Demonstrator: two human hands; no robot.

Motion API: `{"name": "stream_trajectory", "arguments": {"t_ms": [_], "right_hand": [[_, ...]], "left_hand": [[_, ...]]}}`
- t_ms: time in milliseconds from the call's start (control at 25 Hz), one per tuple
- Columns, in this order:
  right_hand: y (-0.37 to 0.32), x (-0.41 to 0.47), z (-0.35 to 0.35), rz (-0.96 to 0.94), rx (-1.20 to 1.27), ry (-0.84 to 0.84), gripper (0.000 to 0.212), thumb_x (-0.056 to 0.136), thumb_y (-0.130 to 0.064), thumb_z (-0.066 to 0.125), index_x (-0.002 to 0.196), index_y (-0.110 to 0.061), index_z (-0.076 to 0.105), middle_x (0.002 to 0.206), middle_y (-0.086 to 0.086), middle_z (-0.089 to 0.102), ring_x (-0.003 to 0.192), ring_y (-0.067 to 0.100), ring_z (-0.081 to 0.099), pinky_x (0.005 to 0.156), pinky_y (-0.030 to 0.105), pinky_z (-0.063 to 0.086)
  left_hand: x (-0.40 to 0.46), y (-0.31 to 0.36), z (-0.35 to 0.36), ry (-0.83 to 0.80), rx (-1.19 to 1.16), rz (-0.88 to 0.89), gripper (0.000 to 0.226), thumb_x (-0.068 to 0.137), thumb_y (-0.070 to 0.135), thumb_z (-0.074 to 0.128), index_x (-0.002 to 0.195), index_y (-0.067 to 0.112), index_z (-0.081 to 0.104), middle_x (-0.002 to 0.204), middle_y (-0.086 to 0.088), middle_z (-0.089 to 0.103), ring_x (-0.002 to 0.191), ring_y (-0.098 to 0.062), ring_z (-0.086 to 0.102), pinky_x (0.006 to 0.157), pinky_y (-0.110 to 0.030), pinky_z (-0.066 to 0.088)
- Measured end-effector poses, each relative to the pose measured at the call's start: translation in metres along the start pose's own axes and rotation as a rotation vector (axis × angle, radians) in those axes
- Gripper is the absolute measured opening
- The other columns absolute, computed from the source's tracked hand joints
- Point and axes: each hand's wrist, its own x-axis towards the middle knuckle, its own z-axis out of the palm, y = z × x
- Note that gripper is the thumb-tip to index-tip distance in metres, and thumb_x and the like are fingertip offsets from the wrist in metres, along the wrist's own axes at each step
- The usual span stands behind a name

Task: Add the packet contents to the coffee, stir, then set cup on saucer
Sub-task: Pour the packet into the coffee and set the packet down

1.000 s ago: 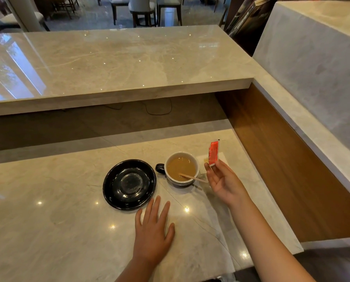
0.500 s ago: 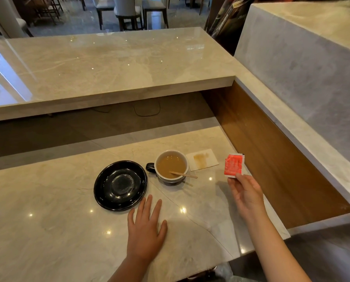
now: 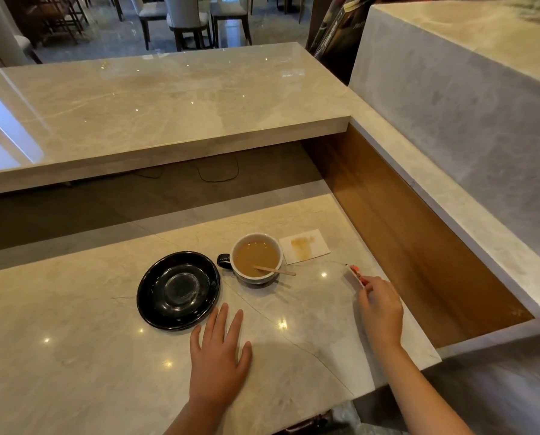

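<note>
The right hand [image 3: 380, 309] pinches a red packet [image 3: 356, 275] low over the marble counter [image 3: 74, 356], to the right of the cup of milky coffee [image 3: 256, 258] with a wooden stirrer [image 3: 276, 271] inside. The left hand [image 3: 217, 356] lies flat with fingers spread, near the black saucer [image 3: 178, 290]. The saucer stands just left of the cup, and a stained napkin [image 3: 304, 246] lies just right of the cup.

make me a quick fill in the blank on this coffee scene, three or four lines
1. The wooden stirrer rests inside the ____.
2. The cup stands on the counter, to the right of the black ____.
3. The red packet is pinched in the ____ hand.
4. The left hand lies ____ on the counter, palm down.

Missing words: cup; saucer; right; flat
</note>
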Motion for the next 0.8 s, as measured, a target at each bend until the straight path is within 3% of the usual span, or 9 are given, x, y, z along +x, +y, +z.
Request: {"name": "stream_trajectory", "arguments": {"t_ms": [160, 280, 440, 560, 680, 800], "right_hand": [[0.008, -0.007, 0.003, -0.133, -0.19, -0.149, 0.009, 0.081, -0.008, 0.066, 0.087, -0.011, 0.062, 0.084, 0.006, 0.066, 0.074, 0.013, 0.054, 0.06, 0.005, 0.029], [0.006, -0.013, 0.002, -0.183, -0.227, -0.193, 0.009, 0.082, -0.012, 0.063, 0.092, -0.011, 0.063, 0.09, 0.005, 0.066, 0.08, 0.013, 0.053, 0.063, 0.009, 0.032], [-0.002, -0.015, -0.005, -0.228, -0.252, -0.206, 0.014, 0.083, -0.011, 0.062, 0.095, -0.006, 0.067, 0.098, 0.012, 0.07, 0.091, 0.024, 0.06, 0.079, 0.031, 0.048], [-0.019, -0.012, -0.01, -0.279, -0.286, -0.127, 0.02, 0.079, -0.009, 0.067, 0.099, -0.005, 0.068, 0.106, 0.014, 0.07, 0.105, 0.032, 0.059, 0.096, 0.047, 0.041], [-0.048, -0.006, -0.005, -0.375, -0.265, -0.025, 0.027, 0.074, -0.006, 0.072, 0.1, -0.007, 0.067, 0.104, 0.014, 0.069, 0.102, 0.033, 0.059, 0.09, 0.045, 0.044], [-0.067, 0.001, 0.004, -0.311, -0.253, -0.027, 0.017, 0.075, -0.005, 0.069, 0.092, -0.008, 0.069, 0.094, 0.01, 0.071, 0.091, 0.03, 0.062, 0.082, 0.042, 0.045]], "left_hand": [[0.0, 0.0, -0.001, -0.013, 0.005, -0.003, 0.059, 0.088, 0.049, 0.035, 0.143, 0.027, 0.028, 0.154, -0.005, 0.019, 0.14, -0.021, 0.007, 0.11, -0.049, 0.001], [0.0, -0.001, 0.0, -0.018, 0.005, -0.004, 0.059, 0.091, 0.049, 0.035, 0.144, 0.029, 0.023, 0.155, -0.004, 0.014, 0.14, -0.019, 0.002, 0.11, -0.048, -0.002], [-0.001, 0.0, -0.001, -0.024, 0.016, -0.009, 0.06, 0.089, 0.052, 0.029, 0.144, 0.029, 0.022, 0.155, -0.004, 0.014, 0.14, -0.019, 0.002, 0.11, -0.046, -0.004], [0.0, 0.001, -0.001, -0.015, -0.002, -0.008, 0.06, 0.088, 0.05, 0.034, 0.143, 0.028, 0.027, 0.154, -0.005, 0.018, 0.14, -0.021, 0.008, 0.11, -0.048, -0.001], [0.0, 0.001, -0.002, -0.019, 0.008, -0.01, 0.06, 0.088, 0.051, 0.033, 0.144, 0.03, 0.024, 0.155, -0.004, 0.016, 0.14, -0.018, 0.003, 0.11, -0.047, -0.002], [-0.001, -0.001, -0.001, -0.012, 0.005, -0.009, 0.06, 0.089, 0.051, 0.031, 0.144, 0.031, 0.022, 0.155, -0.002, 0.014, 0.137, -0.011, -0.006, 0.111, -0.046, -0.002]]}}
